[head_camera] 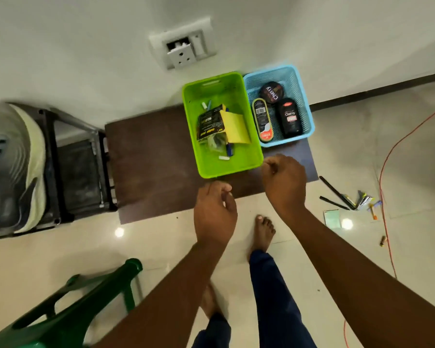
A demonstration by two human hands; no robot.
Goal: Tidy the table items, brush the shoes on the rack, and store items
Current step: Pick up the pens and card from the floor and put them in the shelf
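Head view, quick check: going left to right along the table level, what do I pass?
Shoe on the rack → bare dark table → green basket → blue basket → pens and small items on the floor → orange cable.

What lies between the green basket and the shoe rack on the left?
In the head view, only bare dark tabletop lies between the green basket and the shoe rack.

Glossy plastic green basket [254, 136]; matt dark wooden table [148, 167].

Shoe [13, 167] cut by left edge; floor clutter [362, 200] too small to identify
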